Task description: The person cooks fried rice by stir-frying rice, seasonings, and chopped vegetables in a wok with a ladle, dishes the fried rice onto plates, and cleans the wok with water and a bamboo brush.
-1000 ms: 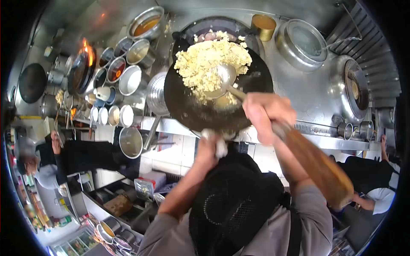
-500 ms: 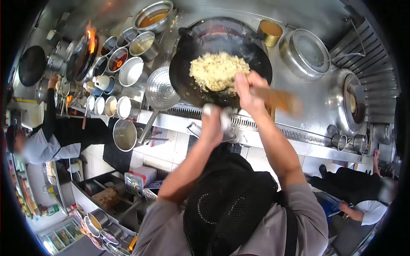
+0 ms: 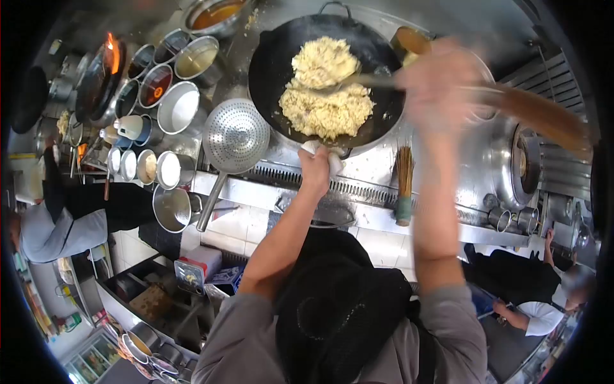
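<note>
A black wok (image 3: pixel 275 70) sits on the stove at the top centre, holding two heaps of yellow fried rice (image 3: pixel 329 112). My left hand (image 3: pixel 316 168) is closed around a white cloth (image 3: pixel 334 161) at the wok's near edge. Blurred by motion, my right hand (image 3: pixel 435 80) grips a ladle (image 3: pixel 377 80) with a long wooden handle. The ladle's bowl is in the rice, with the upper heap on it. Left of the wok rests a perforated strainer (image 3: pixel 236 136), its handle towards me.
A bamboo brush (image 3: pixel 403 185) lies right of the wok. Metal bowls (image 3: pixel 178 107) stand at the left, near a flaming pan (image 3: pixel 99 80). A large pot (image 3: pixel 508 160) is at the right. Co-workers are at the far left (image 3: pixel 77 224) and right (image 3: pixel 540 313).
The wok has come down flatter and its rice now lies in two heaps. My right hand has swung up and right with the ladle. The brush has come into view.
</note>
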### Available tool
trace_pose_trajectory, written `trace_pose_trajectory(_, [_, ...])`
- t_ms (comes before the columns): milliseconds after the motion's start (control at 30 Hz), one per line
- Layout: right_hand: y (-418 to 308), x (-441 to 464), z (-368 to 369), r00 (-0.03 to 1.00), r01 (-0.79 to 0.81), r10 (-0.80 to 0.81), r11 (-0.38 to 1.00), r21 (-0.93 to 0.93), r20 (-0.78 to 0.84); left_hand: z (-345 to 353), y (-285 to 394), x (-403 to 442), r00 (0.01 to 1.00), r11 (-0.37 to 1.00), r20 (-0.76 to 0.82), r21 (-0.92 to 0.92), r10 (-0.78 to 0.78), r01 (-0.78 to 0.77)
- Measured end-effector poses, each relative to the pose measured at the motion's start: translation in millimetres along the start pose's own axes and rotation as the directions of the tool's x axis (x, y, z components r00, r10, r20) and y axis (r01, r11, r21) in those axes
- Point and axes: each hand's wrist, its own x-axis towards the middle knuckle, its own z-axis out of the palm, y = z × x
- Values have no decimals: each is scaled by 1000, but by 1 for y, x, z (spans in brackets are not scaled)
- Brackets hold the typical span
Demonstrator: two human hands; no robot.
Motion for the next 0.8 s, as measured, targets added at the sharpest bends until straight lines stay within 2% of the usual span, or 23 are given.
trace_pose_trajectory(33, [73,-30,-10,987,-86,69,990,-116,-147,-3,1,-2,1000,1000,-4,3,-17,17])
trace_pose_trajectory(67, [102,-58,-18,985,-140,138,990,-10,-100,-2,5,-1,999,1000,39,-23,-8,9])
trace_pose_trajectory(100, [103,-67,-25,991,-127,125,991,-34,-46,-2,10,4,997,999,79,-52,9,-5])
trace_pose_trajectory(167, [85,-88,-23,976,-199,217,897,-395,1,-19,7,13,992,999,120,-1,-42,43])
trace_pose_trajectory(233, [48,-111,-22,928,-56,288,735,-676,236,-19,18,23,973,994,203,-11,-108,113])
trace_pose_trajectory(300, [44,-155,-53,779,-452,608,713,-535,152,-22,35,17,958,986,236,12,-164,165])
trace_pose_trajectory(333, [30,-158,-47,628,-778,778,628,-7,-22,-21,43,13,948,980,258,-20,-185,197])
trace_pose_trajectory(367, [18,-160,-42,385,-761,922,340,553,-38,-22,47,10,938,972,278,-49,-208,230])
trace_pose_trajectory(433, [23,-157,-45,396,-759,915,372,535,-74,-23,50,12,931,968,272,-2,-242,252])
trace_pose_trajectory(533, [9,-143,-38,208,-972,978,205,113,14,-32,53,16,889,939,311,48,-337,339])
trace_pose_trajectory(567, [9,-148,-36,204,-972,979,201,122,15,-35,54,18,888,938,307,56,-341,341])
trace_pose_trajectory(600, [7,-156,-33,553,-740,833,474,-477,-30,-37,56,19,881,939,329,81,-341,333])
trace_pose_trajectory(633, [3,-162,-30,790,-163,593,447,-880,155,-37,59,20,873,941,354,100,-337,323])
trace_pose_trajectory(667, [-4,-170,-33,758,-70,648,194,-979,74,-35,63,20,872,943,359,94,-332,320])
trace_pose_trajectory(700, [-1,-172,-45,764,-58,640,190,-980,79,-30,69,18,869,939,357,107,-343,327])
trace_pose_trajectory(767, [1,-180,-74,654,121,756,-75,-990,23,-29,70,20,862,937,369,114,-349,331])
trace_pose_trajectory(800, [-5,-171,-80,656,89,754,-47,-995,23,-35,62,32,822,918,411,134,-395,374])
